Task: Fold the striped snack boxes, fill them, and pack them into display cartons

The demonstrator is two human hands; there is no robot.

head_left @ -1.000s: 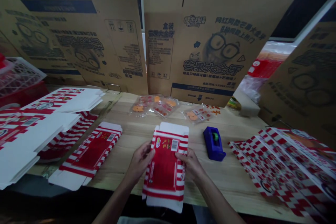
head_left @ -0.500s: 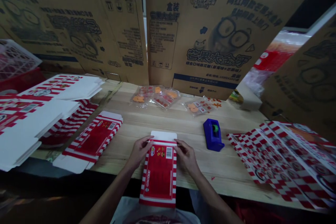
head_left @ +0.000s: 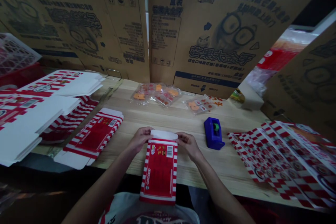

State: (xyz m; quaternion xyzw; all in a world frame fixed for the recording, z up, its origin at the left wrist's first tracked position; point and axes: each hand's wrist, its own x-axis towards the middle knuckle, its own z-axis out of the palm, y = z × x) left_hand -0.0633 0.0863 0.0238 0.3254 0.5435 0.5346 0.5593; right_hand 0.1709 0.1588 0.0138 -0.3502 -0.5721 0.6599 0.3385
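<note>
A red carton with white-striped edges [head_left: 160, 171] lies barcode side up, its lower end reaching past the front table edge toward my body. At its far end a white flap [head_left: 164, 134] shows, bent and slightly curved. My left hand [head_left: 141, 139] pinches the flap's left corner between thumb and fingers. On the opposite corner, my right hand [head_left: 188, 144] pinches in the same way. To the left rests another red carton [head_left: 97, 134] of the same print, its white flap sticking out at the near end.
Stacks of white and red printed card [head_left: 47, 112] fill the left side. A blue tape dispenser [head_left: 214, 133] stands right of my hands. Clear packets [head_left: 157, 93] lie farther back, before tall cardboard boxes [head_left: 168, 24]. Red-checked printed sheets [head_left: 283, 161] are at the right.
Both hands have shifted slightly up to the flap's corners, and the flap now looks bent rather than flat. The camera view has tilted a little.
</note>
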